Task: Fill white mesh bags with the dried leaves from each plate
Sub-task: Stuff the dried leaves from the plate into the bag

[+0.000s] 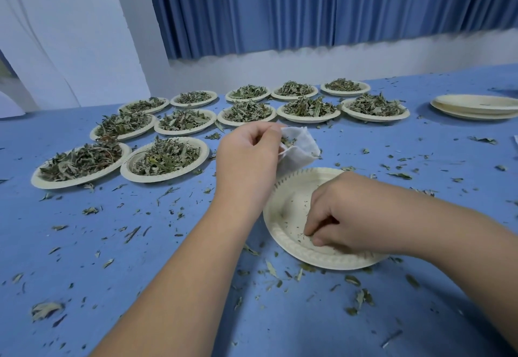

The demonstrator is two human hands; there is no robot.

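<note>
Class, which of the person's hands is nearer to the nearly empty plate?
Right. The right hand is on the nearly empty plate, pinching leaf crumbs; the left hand is past its far rim, holding the white mesh bag.

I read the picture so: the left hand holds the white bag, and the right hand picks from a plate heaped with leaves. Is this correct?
Not quite. In the head view the plate under the right hand is almost bare, with only crumbs, not heaped. The rest holds: the left hand holds the bag.
</note>
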